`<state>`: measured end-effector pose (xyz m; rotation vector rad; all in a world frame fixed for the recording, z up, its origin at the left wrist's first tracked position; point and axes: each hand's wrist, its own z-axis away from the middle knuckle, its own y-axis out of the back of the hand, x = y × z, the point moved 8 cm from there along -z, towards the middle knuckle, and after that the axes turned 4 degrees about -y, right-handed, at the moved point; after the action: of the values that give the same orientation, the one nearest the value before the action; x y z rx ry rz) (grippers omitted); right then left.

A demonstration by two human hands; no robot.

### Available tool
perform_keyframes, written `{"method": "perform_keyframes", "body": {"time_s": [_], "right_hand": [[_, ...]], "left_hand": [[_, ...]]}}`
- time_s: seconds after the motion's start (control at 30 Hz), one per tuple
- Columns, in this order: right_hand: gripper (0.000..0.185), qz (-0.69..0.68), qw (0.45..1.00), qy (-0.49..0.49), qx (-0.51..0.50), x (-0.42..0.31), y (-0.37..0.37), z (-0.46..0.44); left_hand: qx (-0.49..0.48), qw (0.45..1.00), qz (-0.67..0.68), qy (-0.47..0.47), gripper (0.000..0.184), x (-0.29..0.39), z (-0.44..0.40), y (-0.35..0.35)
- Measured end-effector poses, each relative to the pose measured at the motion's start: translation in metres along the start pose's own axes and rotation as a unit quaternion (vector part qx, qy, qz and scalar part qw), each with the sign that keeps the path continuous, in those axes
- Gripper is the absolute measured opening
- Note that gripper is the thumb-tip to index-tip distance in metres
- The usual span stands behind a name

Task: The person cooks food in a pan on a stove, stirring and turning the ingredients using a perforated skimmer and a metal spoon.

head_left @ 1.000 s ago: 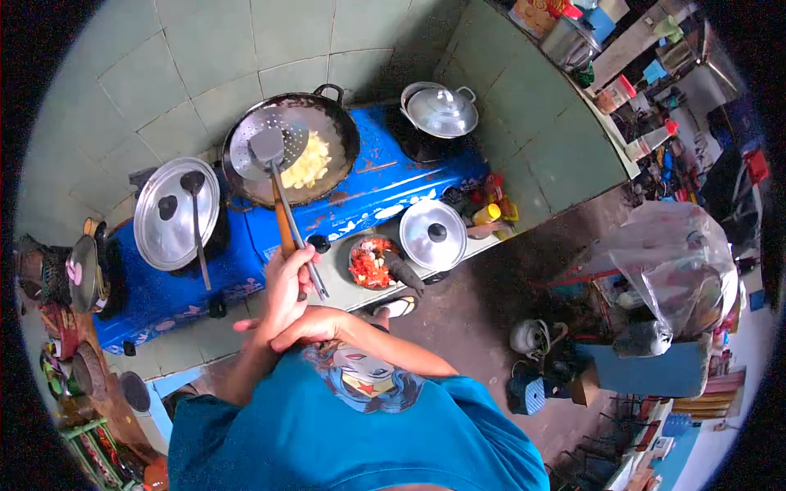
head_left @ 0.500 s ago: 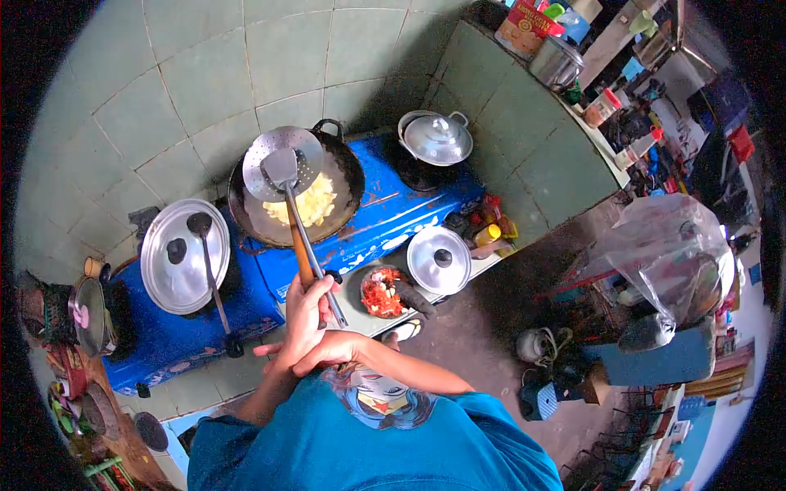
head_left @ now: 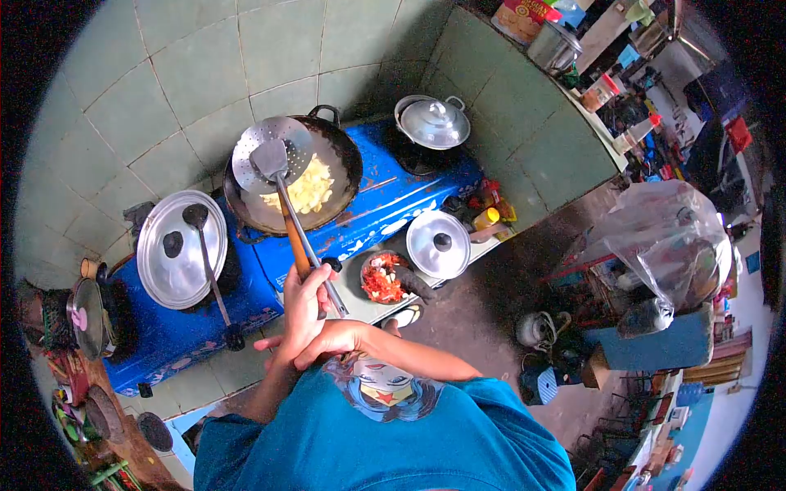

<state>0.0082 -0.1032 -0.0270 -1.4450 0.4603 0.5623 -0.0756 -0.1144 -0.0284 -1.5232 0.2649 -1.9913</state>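
My left hand (head_left: 304,307) is closed around the handles of a round perforated skimmer (head_left: 254,143) and a metal spatula (head_left: 269,157). The spatula lies over the skimmer's disc, and both heads are above the left side of a dark wok (head_left: 354,184). Pale yellow pieces (head_left: 311,190) sit in liquid in that wok, partly hidden by the skimmer. Crossing from the right, my right hand (head_left: 329,340) is around my left wrist; a few of its fingers stick out beyond the wrist.
A large lid (head_left: 173,274) with a dark ladle (head_left: 214,282) on it stands left on the blue stove (head_left: 270,274). A lidded pot (head_left: 435,124) is at back right. In front are a bowl of red and white pieces (head_left: 383,278) and another lid (head_left: 427,254). A tiled wall (head_left: 205,90) rises behind.
The view has shifted slightly. The skimmer and spatula have moved a little to the left, uncovering somewhat more of the yellow pieces. Both hands keep their hold.
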Motion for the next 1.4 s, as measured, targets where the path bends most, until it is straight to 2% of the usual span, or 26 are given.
{"method": "perform_keyframes", "body": {"time_s": [0.07,0.2,0.27,0.4,0.47,0.7,0.77,1.0,1.1,1.3,1.4], "right_hand": [[0.075,-0.053,0.997,-0.038,-0.029,0.008,-0.002,0.001],[0.075,-0.025,0.999,-0.026,-0.032,0.006,-0.004,0.004],[0.068,-0.028,1.000,0.007,-0.011,0.001,-0.006,0.005],[0.069,-0.035,0.999,0.004,-0.004,0.002,-0.007,0.008],[0.070,-0.035,0.999,0.031,0.002,-0.003,-0.009,0.009],[0.066,-0.010,0.999,0.037,-0.004,0.001,-0.004,0.008],[0.075,-0.044,0.999,0.007,0.010,0.004,-0.003,0.009],[0.076,-0.031,0.999,-0.032,0.017,0.029,0.023,0.003],[0.076,-0.039,0.999,0.018,0.000,0.006,0.002,0.008],[0.076,-0.041,0.998,-0.037,0.029,0.028,0.022,0.003],[0.071,-0.031,0.999,0.019,0.013,0.007,0.005,0.006]], "left_hand": [[-0.008,1.000,-0.014,-0.004,0.016,-0.003,0.000,-0.001],[-0.006,1.000,-0.019,-0.004,0.015,-0.005,0.001,-0.003],[-0.007,1.000,-0.025,-0.013,0.015,-0.006,0.001,-0.003],[0.001,0.999,-0.033,-0.012,0.014,-0.004,0.004,-0.005],[0.009,0.999,-0.032,-0.009,0.015,-0.006,0.003,-0.003],[0.005,1.000,-0.024,-0.011,0.015,-0.007,0.004,-0.004],[0.009,1.000,-0.009,-0.006,0.015,-0.007,0.005,-0.004],[0.009,1.000,-0.019,-0.013,0.014,-0.007,0.005,-0.005],[0.011,1.000,-0.023,-0.017,0.014,-0.003,0.007,-0.006],[0.003,1.000,-0.025,-0.010,0.014,-0.004,0.006,-0.005],[0.001,1.000,-0.020,-0.006,0.014,-0.006,0.004,-0.003]]}}
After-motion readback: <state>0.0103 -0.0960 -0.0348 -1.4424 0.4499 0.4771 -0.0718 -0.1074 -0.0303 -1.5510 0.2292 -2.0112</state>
